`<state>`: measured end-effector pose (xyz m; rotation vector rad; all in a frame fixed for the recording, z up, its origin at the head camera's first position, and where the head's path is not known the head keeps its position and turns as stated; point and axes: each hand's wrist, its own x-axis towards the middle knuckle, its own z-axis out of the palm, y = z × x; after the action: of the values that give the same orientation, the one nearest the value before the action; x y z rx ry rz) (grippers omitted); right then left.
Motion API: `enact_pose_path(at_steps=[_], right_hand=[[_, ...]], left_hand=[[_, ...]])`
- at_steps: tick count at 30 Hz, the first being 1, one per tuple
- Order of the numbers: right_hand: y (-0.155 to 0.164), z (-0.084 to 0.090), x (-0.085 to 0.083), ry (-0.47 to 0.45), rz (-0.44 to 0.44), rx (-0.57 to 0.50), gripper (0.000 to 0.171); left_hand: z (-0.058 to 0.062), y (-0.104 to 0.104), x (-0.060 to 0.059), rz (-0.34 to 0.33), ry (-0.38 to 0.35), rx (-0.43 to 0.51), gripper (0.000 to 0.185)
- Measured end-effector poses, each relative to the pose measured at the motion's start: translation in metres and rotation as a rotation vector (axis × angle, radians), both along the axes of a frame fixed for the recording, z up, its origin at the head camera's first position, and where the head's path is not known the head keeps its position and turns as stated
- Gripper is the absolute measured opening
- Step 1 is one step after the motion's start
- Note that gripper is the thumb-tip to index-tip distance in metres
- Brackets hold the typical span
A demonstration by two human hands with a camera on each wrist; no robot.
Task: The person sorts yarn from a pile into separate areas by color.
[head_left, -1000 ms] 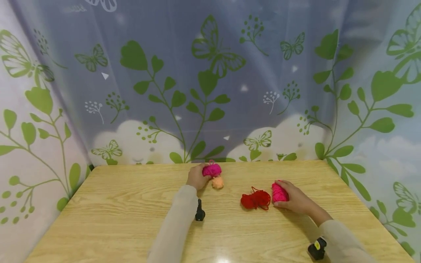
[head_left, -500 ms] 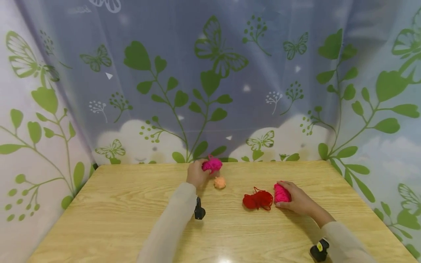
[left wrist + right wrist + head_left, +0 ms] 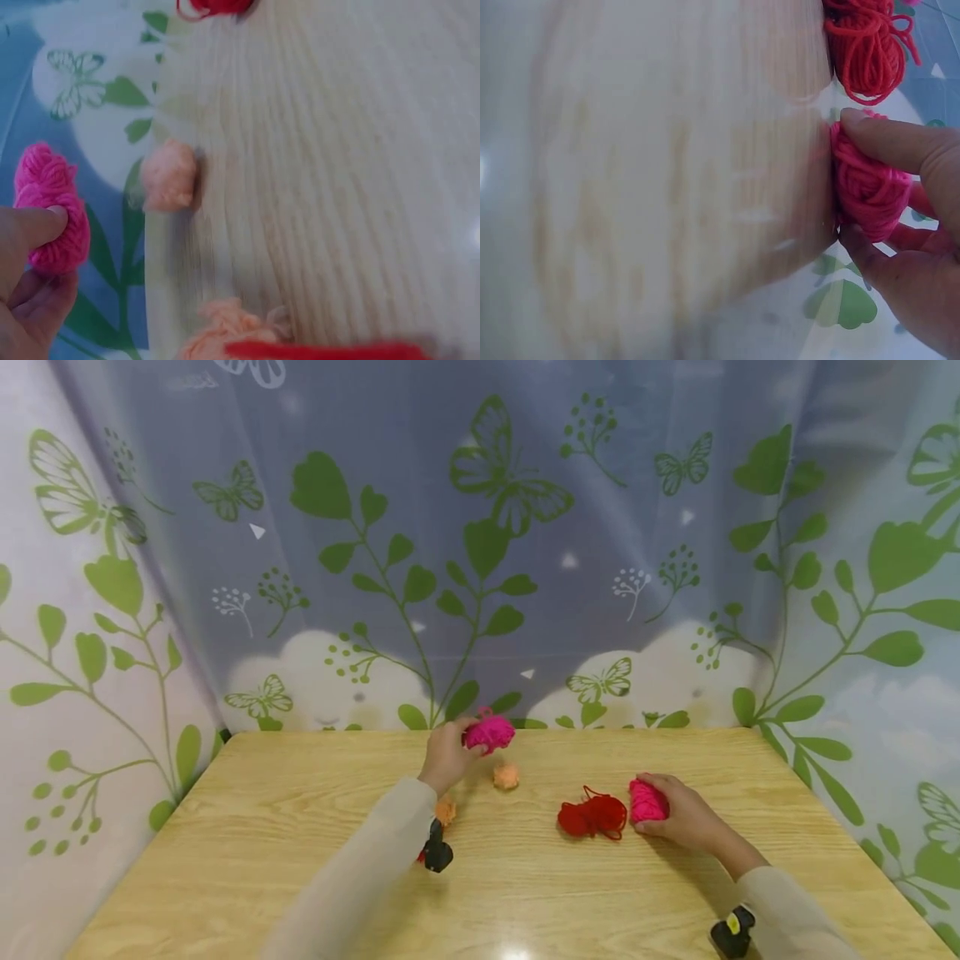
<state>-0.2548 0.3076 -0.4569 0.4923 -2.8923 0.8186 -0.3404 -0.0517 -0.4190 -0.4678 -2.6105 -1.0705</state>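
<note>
Curtained recording booth (image 3: 480, 527) around a wooden table (image 3: 300, 860)

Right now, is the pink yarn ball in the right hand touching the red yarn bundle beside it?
Cannot tell. In the head view the pink yarn ball and red yarn bundle sit edge to edge; the right wrist view hints at a sliver of table between them, but not plainly.

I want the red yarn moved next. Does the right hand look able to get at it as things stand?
Probably yes, once freed: the right hand grips a pink yarn ball, and the red yarn lies on the table just beside it with nothing between.
</note>
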Motion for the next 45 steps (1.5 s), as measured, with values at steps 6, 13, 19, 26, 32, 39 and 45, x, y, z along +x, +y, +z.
enact_pose_path(at_steps=[6,13,19,26,32,39,45], right_hand=[[0.001,0.003,0.0,-0.015,-0.001,-0.011,0.073],[0.001,0.003,0.0,-0.026,-0.013,-0.028,0.076],[0.002,0.003,0.0,-0.06,-0.035,-0.034,0.089],[0.003,0.0,-0.001,-0.078,-0.044,-0.08,0.085],[0.004,-0.001,-0.002,-0.085,-0.035,-0.12,0.079],[0.006,0.0,-0.004,-0.155,-0.002,-0.216,0.078],[0.006,0.001,-0.004,-0.19,-0.005,-0.244,0.076]], left_hand=[[0.006,-0.003,0.021,-0.115,-0.011,0.012,0.04],[0.004,-0.006,0.053,-0.257,-0.103,0.074,0.038],[-0.005,-0.003,0.081,-0.339,-0.19,0.077,0.039],[-0.016,0.002,0.108,-0.398,-0.239,0.013,0.038],[-0.025,0.005,0.126,-0.425,-0.235,-0.042,0.038],[-0.033,0.005,0.138,-0.446,-0.249,-0.086,0.04],[-0.036,0.002,0.144,-0.471,-0.257,-0.091,0.048]])
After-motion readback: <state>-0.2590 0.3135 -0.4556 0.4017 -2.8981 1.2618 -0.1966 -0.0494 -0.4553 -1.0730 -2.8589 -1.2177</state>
